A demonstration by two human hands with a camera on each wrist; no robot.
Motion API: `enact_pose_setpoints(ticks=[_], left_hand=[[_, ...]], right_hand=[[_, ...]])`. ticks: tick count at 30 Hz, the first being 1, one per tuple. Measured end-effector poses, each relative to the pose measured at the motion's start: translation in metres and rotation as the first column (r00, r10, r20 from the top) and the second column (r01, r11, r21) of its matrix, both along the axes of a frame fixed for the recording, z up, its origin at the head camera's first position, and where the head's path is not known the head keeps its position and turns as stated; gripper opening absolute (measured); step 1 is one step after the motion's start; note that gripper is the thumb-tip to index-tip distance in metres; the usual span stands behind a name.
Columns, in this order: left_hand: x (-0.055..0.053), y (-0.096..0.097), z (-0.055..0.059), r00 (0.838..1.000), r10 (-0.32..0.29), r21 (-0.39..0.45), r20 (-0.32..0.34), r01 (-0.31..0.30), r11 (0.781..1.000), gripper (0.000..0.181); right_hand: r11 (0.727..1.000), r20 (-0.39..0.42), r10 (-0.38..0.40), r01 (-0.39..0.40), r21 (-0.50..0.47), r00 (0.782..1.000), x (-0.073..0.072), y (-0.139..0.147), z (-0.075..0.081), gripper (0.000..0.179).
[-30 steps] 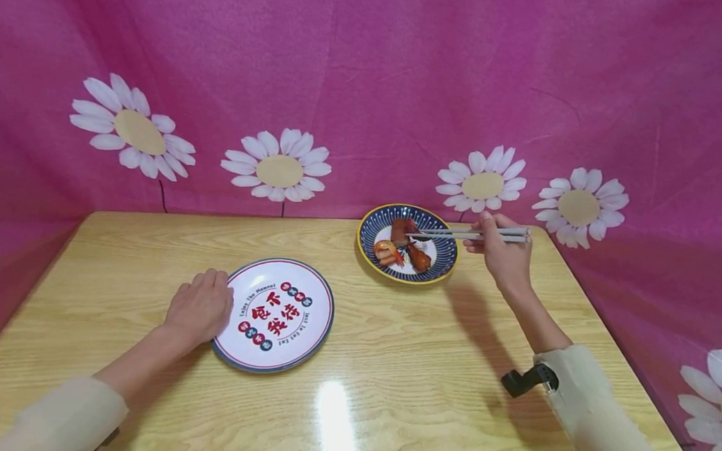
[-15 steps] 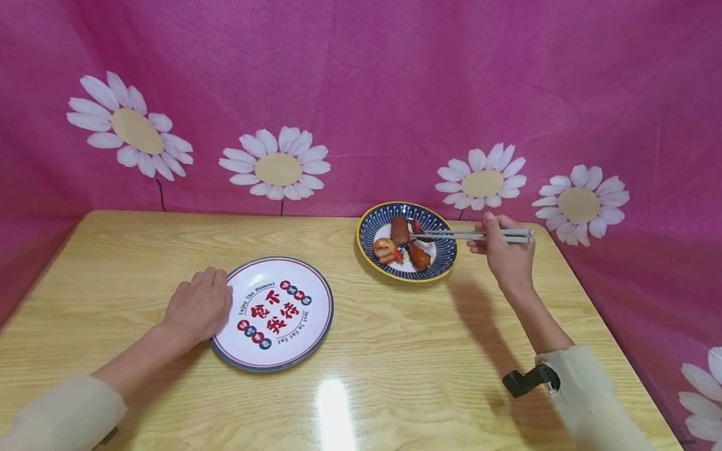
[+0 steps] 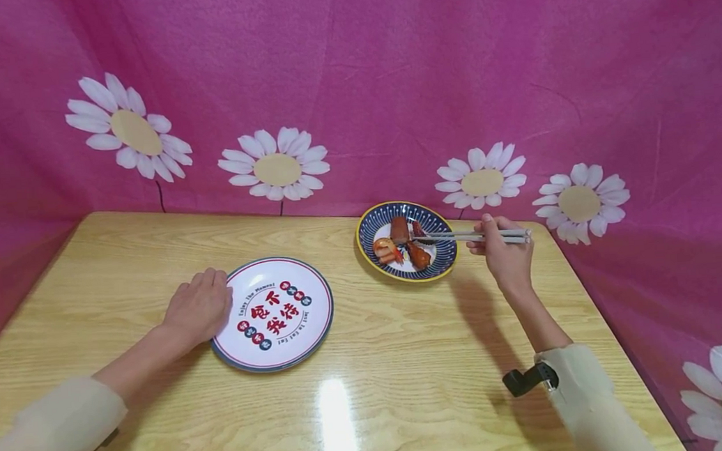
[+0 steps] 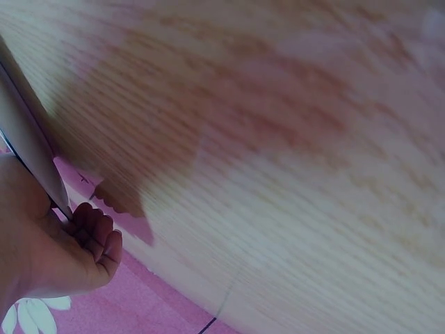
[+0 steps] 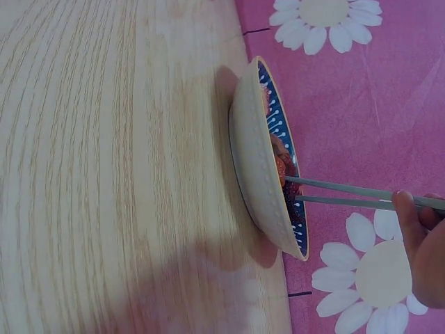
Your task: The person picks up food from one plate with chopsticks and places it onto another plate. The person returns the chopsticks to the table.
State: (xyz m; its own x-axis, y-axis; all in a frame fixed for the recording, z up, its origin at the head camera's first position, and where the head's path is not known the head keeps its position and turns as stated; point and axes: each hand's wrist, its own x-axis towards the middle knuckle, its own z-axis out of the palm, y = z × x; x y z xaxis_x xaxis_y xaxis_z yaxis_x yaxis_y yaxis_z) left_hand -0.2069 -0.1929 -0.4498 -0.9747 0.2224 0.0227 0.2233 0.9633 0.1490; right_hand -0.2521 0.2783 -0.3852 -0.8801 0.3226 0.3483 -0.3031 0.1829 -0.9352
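My left hand [image 3: 200,306] grips the left rim of a white plate [image 3: 308,327] with red lettering and a blue edge; in the left wrist view its fingers curl at the plate's edge. My right hand [image 3: 506,254] holds a pair of chopsticks [image 5: 341,186], their tips down inside a blue-patterned bowl [image 3: 443,258] with a yellow rim. Inside the bowl lie a brown block-shaped piece [image 3: 400,229], a shrimp [image 3: 388,251], a small drumstick [image 3: 418,256] and a dark red piece by the tips. Whether the tips pinch that piece, I cannot tell.
Both dishes stand on a wood-grain table [image 3: 379,392], the bowl near its back edge. A pink cloth [image 3: 382,77] with white daisies hangs behind and beside the table. Light glares on the tabletop at the front middle.
The chopstick tips have shifted slightly, from over the brown block-shaped piece to the dark red piece on its right. The left hand and plate stay where they were.
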Motion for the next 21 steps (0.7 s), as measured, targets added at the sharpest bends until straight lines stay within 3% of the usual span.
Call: enact_pose_setpoints(ticks=[21], left_hand=[[-0.0008,0.0003,-0.0002,1.0,0.008,-0.013,0.008,-0.008,1.0,0.035]], right_hand=[[0.999,0.051,-0.015,0.013,0.03,0.999,-0.0066,0.0028,-0.0056,0.041]])
